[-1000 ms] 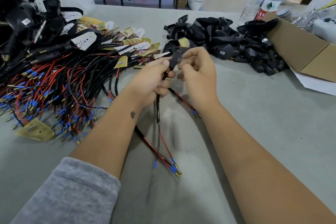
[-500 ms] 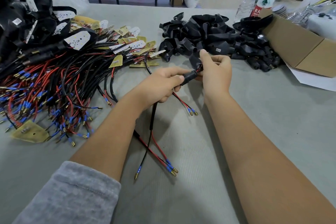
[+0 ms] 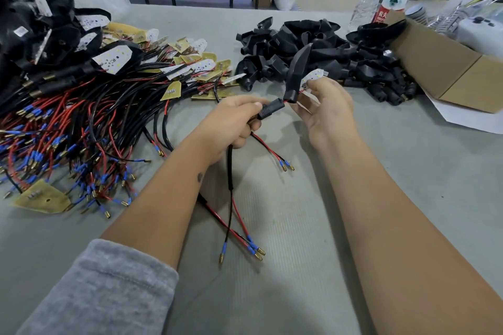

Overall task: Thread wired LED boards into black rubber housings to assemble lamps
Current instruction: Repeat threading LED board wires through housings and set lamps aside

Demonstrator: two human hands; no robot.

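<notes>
Rubber housing (image 3: 297,71) slides best if the left hand (image 3: 231,125) grips the wire (image 3: 230,171) taut toward 7 o'clock while the right hand (image 3: 326,111) pinches the board (image 3: 313,77).

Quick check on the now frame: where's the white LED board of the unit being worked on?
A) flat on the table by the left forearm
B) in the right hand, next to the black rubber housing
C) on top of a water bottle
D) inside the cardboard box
B: the white LED board sits at the fingers of the right hand, beside the upright black rubber housing, while the left hand grips the wire sleeve below it.
</notes>
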